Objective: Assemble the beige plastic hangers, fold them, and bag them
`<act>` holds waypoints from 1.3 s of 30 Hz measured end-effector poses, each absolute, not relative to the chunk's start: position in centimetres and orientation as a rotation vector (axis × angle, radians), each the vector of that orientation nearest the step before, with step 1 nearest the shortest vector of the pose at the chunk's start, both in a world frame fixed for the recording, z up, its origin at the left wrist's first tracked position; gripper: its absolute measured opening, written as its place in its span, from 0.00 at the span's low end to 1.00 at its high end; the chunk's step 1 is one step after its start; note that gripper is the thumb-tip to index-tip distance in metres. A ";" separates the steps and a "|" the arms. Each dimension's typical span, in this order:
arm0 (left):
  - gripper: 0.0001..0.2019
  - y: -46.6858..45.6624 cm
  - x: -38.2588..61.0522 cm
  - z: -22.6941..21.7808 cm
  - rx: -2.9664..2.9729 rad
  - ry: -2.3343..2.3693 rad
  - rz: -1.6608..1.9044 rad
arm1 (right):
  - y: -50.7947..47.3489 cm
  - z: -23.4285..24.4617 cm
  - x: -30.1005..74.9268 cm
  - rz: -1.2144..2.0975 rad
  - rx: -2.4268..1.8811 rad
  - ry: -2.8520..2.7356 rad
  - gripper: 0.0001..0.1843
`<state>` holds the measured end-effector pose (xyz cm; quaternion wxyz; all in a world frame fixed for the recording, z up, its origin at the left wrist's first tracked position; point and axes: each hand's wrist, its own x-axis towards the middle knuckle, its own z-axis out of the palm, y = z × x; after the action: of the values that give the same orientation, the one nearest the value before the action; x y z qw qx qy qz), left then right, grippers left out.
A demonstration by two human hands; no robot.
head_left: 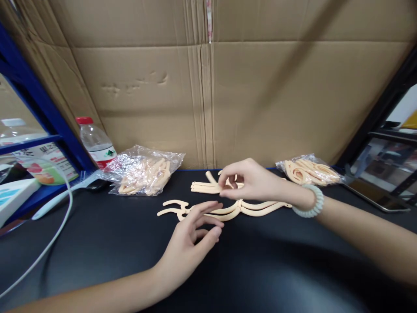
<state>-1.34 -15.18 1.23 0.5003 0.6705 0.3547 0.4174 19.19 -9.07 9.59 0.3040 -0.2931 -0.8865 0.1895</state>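
My right hand [249, 180], with a pale green coiled band on its wrist, is pinched closed on a beige strip [211, 177] whose end sticks out left of the fingertips. Part of that piece is hidden by the fingers. Under and behind this hand lie more straight beige strips [198, 187], side by side. My left hand [192, 237] is open, fingers spread and slightly bent, over a joined beige plastic piece [257, 212] with curved double arms. Hook-like ends [171, 203] of beige plastic show left of the left fingers. Whether the left fingers touch it I cannot tell.
Clear bags of beige parts lie at the back left [146, 174] and back right [309, 170]. A red-capped bottle [97, 143], a white cable [67, 213] and a blue frame [70, 150] stand left. A cardboard wall [146, 104] closes the back of the black table [107, 243].
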 end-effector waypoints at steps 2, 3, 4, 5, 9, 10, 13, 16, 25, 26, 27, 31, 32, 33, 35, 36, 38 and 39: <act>0.18 -15.2 -1.1 1.4 1.495 0.857 1.019 | -10.3 9.2 17.5 0.530 -0.725 -2.398 0.02; 0.17 -15.2 -1.0 1.5 1.465 0.860 1.027 | -10.7 9.0 16.9 0.523 -0.718 -2.408 0.02; 0.15 -15.1 -1.0 1.5 1.451 0.862 1.040 | -10.9 8.7 16.4 0.513 -0.714 -2.407 0.02; 0.13 -15.1 -1.0 1.6 1.443 0.865 1.056 | -11.0 8.4 16.0 0.509 -0.714 -2.395 0.03; 0.13 -14.8 -1.0 1.6 1.389 0.893 1.135 | -10.9 7.3 15.2 0.585 -0.717 -2.274 0.06; 0.13 -14.7 -1.1 1.6 1.375 0.899 1.143 | -10.9 7.2 15.2 0.604 -0.726 -2.247 0.07; 0.13 -14.5 -1.2 1.5 1.364 0.899 1.130 | -11.0 7.0 15.3 0.607 -0.763 -2.224 0.08; 0.13 -14.5 -1.2 1.4 1.340 0.899 1.101 | -11.3 7.0 15.6 0.569 -0.760 -2.277 0.10; 0.14 -14.6 -1.6 1.7 1.333 0.996 1.152 | -11.8 5.7 16.8 0.202 -0.570 -2.470 0.11; 0.14 -14.5 -1.6 1.8 1.353 1.010 1.158 | -11.8 5.5 16.8 0.182 -0.586 -2.454 0.11; 0.14 -14.5 -1.6 1.9 1.370 1.021 1.165 | -11.9 5.3 16.8 0.196 -0.617 -2.430 0.10; 0.14 -14.6 -1.8 2.3 1.390 1.052 1.214 | -12.5 5.1 16.9 0.438 -0.810 -2.337 0.11; 0.14 -14.6 -1.8 2.3 1.379 1.059 1.234 | -12.7 5.1 16.9 0.402 -0.833 -2.355 0.14; 0.15 -14.6 -1.9 2.3 1.364 1.066 1.251 | -12.9 5.0 16.9 0.274 -0.835 -2.394 0.15; 0.15 -14.7 -2.1 2.2 1.325 1.083 1.255 | -13.4 4.8 16.9 -0.179 -0.783 -2.476 0.15; 0.16 -14.7 -2.1 2.2 1.303 1.089 1.244 | -13.5 4.7 16.9 -0.431 -0.754 -2.488 0.15; 0.16 -14.7 -2.1 2.1 1.261 1.094 1.228 | -13.7 4.3 16.9 -0.844 -0.692 -2.457 0.15; 0.16 -14.7 -2.1 2.1 1.242 1.093 1.229 | -13.7 4.1 17.0 -0.984 -0.640 -2.433 0.14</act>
<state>-2.07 -14.67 2.06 0.5146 0.5167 0.4548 0.5112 16.95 -13.73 4.11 0.2185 -0.2312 -0.8789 -0.3555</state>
